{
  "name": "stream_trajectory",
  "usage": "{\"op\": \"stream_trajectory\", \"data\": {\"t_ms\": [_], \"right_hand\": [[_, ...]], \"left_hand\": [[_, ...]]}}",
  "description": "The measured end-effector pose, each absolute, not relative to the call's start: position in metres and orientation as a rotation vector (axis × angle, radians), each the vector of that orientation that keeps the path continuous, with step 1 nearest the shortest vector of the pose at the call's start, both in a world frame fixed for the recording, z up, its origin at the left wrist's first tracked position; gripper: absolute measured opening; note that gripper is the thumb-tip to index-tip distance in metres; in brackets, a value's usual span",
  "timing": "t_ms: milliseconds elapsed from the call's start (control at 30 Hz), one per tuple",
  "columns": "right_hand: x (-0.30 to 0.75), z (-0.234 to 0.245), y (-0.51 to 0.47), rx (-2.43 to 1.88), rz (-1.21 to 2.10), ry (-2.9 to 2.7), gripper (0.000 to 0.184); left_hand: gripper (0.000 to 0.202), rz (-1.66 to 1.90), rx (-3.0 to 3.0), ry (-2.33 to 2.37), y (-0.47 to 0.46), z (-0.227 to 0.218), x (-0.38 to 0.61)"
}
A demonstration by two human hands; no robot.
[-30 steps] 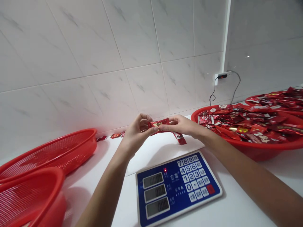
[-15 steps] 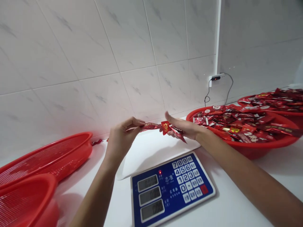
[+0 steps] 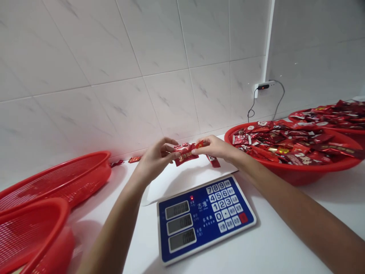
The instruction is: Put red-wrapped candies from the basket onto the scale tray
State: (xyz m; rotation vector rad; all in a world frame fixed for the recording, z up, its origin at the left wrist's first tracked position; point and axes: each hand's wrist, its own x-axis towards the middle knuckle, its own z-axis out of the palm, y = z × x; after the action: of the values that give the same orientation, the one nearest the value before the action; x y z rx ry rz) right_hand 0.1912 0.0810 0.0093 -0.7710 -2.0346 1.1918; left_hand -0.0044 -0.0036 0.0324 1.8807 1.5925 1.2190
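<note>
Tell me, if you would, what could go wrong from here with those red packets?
The red packets are pinched only by the fingertips of the left hand and right hand, so they might slip and land on the blue-faced scale below. The dangling packet under the right hand could tear free or drop. The right forearm passes close to the red basin, whose heap of packets might spill if bumped.

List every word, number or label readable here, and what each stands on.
"志准" on the scale.
"789 / 456 / 123 / 0" on the keypad.
Other key labels: too small to read.
The displays: too blurred to read.
The held wrapper and basin wrappers: too blurred to read.
</note>
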Motion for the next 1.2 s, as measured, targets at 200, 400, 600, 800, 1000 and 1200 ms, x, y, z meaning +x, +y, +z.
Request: {"op": "stream_trajectory", "data": {"t_ms": [200,400,600,800,1000,1200], "right_hand": [[0.196,0.013,0.080,-1.059,0.950,-2.192,0.019],[0.208,0.026,0.079,-0.899,1.154,-2.107,0.015],[0.195,0.020,0.067,-0.608,1.211,-2.341,0.027],[0.196,0.018,0.066,-0.488,1.273,-2.336,0.031],[0.196,0.023,0.064,-0.485,1.259,-2.258,0.025],[0.197,0.022,0.065,-0.561,1.281,-2.260,0.032]], "left_hand": [[0.022,1.134,1.945,1.741,0.005,0.016,-0.006],[0.029,1.214,1.991,1.871,0.001,0.024,-0.006],[0.026,1.138,2.124,1.677,-0.018,0.041,0.025],[0.022,1.281,2.031,1.690,-0.013,0.039,0.020],[0.029,1.349,1.854,1.465,-0.009,0.038,0.010],[0.024,1.357,1.891,1.461,-0.007,0.035,0.008]]}}
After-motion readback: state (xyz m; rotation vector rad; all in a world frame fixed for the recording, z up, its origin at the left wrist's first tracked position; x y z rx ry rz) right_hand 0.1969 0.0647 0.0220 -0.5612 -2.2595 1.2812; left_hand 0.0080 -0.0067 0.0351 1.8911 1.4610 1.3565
